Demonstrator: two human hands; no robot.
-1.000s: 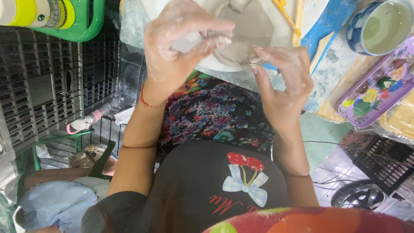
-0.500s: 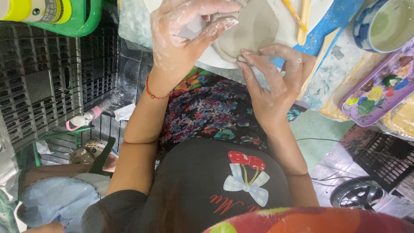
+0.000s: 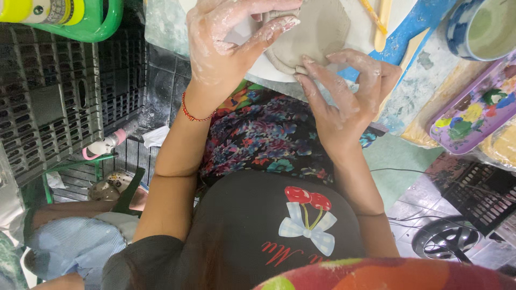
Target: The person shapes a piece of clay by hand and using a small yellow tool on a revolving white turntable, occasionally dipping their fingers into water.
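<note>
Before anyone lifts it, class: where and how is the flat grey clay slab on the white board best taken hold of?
Take the grey clay slab by its near rim, from the person's side, fingers slid flat underneath. It lies thin and wide on the white board, so pinching would likely bend it. The left hand and right hand already meet at that edge; tools lie on the far side.

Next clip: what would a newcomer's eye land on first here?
First, the two clay-smeared hands at top centre: the left hand and right hand pinch the rim of a grey clay piece that sits on a white board. Next come the bright things at the right edge, a purple paint palette dotted with colours below a blue-and-white cup. A green handled container stands out at top left.
</note>
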